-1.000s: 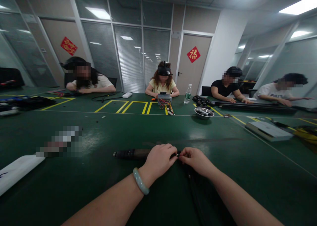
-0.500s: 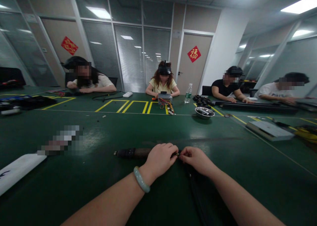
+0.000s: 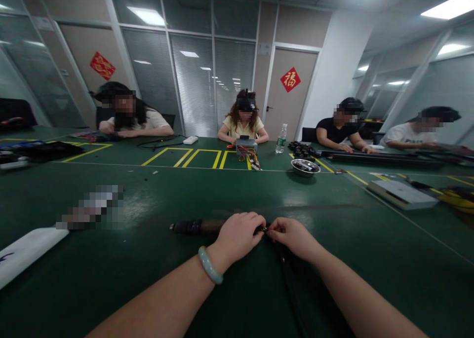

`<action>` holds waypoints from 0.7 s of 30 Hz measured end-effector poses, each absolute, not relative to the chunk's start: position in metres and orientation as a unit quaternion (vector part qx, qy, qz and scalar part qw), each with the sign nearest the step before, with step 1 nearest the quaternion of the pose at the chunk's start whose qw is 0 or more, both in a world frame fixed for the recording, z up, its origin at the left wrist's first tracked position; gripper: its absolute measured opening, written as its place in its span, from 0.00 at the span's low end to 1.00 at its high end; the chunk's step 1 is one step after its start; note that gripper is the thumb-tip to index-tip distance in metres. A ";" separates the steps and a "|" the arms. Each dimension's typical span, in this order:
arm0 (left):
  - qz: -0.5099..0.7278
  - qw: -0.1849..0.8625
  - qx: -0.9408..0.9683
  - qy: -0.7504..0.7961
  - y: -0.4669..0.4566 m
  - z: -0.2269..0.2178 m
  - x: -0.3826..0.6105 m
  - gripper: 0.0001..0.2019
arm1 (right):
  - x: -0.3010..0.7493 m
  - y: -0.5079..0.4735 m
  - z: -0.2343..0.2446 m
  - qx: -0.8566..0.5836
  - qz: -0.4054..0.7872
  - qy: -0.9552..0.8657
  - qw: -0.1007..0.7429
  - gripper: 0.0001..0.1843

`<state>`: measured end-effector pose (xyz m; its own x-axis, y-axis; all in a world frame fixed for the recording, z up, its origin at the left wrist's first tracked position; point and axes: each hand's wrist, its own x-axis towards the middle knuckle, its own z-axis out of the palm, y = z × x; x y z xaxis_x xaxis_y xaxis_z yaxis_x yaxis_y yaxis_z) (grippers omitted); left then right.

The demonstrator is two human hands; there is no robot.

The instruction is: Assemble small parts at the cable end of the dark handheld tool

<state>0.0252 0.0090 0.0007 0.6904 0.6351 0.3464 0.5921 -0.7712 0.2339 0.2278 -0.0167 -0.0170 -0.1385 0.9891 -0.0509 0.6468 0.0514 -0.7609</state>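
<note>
A dark cylindrical tool (image 3: 207, 227) lies across the green table, with a brown body, black rings and a small metal tip at its left end. My left hand (image 3: 237, 239), with a pale green bangle at the wrist, is closed over its right part. Beside those fingertips my right hand (image 3: 291, 235) is closed in a pinch. A tiny shiny metal piece (image 3: 264, 229) shows between the two hands; the fingers cover most of it. Below my right hand, a long black strip-like thing (image 3: 291, 283) runs toward me.
A metal bowl (image 3: 305, 168) holds dark parts. A water bottle (image 3: 281, 139), a grey box with coloured wires (image 3: 246, 148) and a flat light-coloured box (image 3: 403, 195) stand farther off. A long white object (image 3: 33, 251) lies at left. Several people sit across the table (image 3: 177, 190).
Both hands stay at the same spot, with only slight finger movement. The view has shifted a little.
</note>
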 end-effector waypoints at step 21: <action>0.208 0.051 0.911 0.352 0.008 0.003 0.026 0.08 | 0.227 -0.019 -0.013 -0.609 0.325 -0.680 0.248 0.09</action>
